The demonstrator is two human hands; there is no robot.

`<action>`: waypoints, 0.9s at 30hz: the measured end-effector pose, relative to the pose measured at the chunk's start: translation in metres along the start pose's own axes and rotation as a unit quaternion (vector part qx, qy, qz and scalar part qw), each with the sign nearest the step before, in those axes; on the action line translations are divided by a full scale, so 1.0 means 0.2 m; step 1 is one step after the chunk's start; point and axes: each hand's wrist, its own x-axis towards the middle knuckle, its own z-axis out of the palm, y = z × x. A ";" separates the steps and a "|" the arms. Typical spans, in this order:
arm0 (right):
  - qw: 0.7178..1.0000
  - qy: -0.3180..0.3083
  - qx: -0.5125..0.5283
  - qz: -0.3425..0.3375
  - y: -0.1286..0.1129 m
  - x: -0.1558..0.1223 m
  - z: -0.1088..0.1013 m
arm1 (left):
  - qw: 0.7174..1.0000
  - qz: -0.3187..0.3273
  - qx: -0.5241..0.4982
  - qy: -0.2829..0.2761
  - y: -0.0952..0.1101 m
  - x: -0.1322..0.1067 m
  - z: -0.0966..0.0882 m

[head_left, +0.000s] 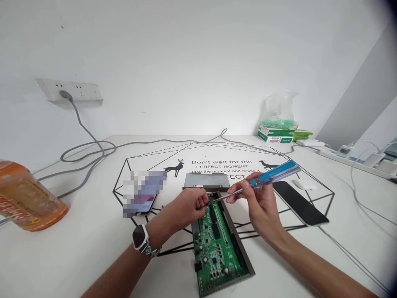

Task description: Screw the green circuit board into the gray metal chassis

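A green circuit board (214,248) lies in an open dark metal case (240,248) in front of me. My right hand (259,196) grips a screwdriver with a clear and blue handle (274,174), its shaft slanting down to the left. The screwdriver's tip reaches the far end of the board, beside my left hand (190,207). That hand's fingers are curled closed over the far left corner of the case; what they hold, if anything, is hidden. Just beyond the case lies a grey metal panel (206,180).
A phone (145,203) lies left of the case, a dark-screened phone (300,203) and a white earbud case (305,184) to the right. An orange bottle (31,198) stands far left. Boxes (276,134), a power strip (356,161) and a grey cable (161,140) sit behind.
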 end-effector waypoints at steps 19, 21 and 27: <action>1.000 0.017 -0.013 0.002 -0.03 0.03 0.00 | 0.991 0.045 0.126 0.003 0.04 0.01 -0.04; 1.000 0.013 -0.016 -0.003 -0.04 0.05 0.00 | 0.990 0.047 0.130 0.002 0.04 0.01 -0.03; 0.997 -0.029 -0.066 -0.024 -0.09 0.15 0.02 | 0.993 0.048 0.108 0.011 0.05 0.01 -0.02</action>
